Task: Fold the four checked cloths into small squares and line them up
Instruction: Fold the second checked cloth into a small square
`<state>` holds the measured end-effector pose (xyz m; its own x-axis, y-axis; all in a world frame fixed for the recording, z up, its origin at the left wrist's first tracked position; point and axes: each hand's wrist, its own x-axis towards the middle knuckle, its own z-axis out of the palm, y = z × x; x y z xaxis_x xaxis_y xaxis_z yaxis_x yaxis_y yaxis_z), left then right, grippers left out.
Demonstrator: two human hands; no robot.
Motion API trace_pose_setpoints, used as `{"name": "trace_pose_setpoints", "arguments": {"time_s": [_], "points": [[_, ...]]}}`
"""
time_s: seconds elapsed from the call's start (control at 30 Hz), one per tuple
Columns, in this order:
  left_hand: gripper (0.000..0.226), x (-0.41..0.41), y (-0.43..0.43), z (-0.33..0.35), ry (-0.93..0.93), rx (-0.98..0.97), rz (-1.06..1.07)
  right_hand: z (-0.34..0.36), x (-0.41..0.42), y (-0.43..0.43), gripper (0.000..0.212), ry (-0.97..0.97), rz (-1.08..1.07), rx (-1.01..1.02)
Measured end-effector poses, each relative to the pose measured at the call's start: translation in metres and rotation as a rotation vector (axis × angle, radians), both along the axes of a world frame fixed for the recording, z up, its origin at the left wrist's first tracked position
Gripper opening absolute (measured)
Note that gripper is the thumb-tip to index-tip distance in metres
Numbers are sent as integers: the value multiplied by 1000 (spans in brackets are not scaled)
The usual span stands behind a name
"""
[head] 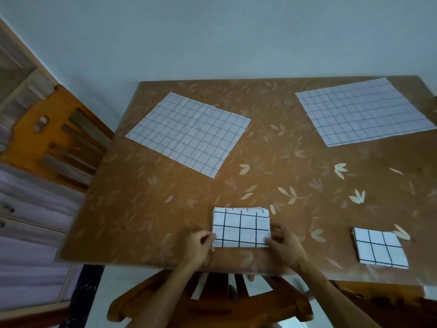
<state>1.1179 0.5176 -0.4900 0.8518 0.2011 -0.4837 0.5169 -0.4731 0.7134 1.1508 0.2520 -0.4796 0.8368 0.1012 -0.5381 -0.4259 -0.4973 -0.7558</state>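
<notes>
A white cloth with dark checks, folded to a small rectangle (240,227), lies near the table's front edge. My left hand (197,245) pinches its near left corner. My right hand (285,245) pinches its near right corner. A second cloth, folded into a small square (379,248), lies to the right near the front edge. Two more checked cloths lie flat and unfolded at the back: one at the back left (189,133), one at the back right (364,111).
The brown table (142,221) has a pale leaf pattern. A wooden chair (56,136) stands at its left side and another chair (212,301) is under the front edge. A pale wall rises behind the table.
</notes>
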Motion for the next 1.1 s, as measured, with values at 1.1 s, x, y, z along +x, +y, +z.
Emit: {"name": "trace_pose_setpoints", "arguments": {"time_s": [1.1], "points": [[55, 24, -16, -29, -345, 716, -758, -17, 14, 18, 36, -82, -71, -267]]}}
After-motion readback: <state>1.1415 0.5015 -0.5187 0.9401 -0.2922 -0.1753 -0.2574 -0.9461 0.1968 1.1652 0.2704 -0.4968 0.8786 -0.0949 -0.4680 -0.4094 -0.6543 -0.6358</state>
